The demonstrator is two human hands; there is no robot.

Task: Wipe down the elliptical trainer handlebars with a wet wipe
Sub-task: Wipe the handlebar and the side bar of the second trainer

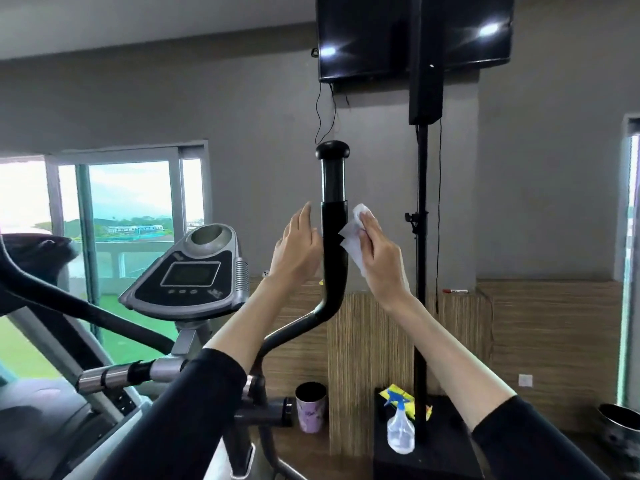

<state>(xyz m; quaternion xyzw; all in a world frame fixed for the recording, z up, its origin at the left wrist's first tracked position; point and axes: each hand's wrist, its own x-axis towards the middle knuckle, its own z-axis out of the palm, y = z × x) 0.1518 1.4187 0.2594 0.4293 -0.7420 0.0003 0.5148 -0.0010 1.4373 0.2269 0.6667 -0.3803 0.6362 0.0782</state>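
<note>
Black sleeves (194,410) rise; right hand (381,258) pinches a crumpled white wet wipe (351,249) against the upright black tubular handlebar (334,237); left hand (298,254), fingers straight and together, just beside it.

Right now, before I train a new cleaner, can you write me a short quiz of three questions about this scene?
1. Which hand holds the wet wipe beside the handlebar? A) left hand B) right hand C) neither
2. True or false: the spray bottle is in the left hand.
3. Fill in: the spray bottle's trigger head is ___ in colour.
Key: 1 B. 2 false; the left hand is open and holds nothing, and the bottle stands on the black box. 3 blue.
</note>
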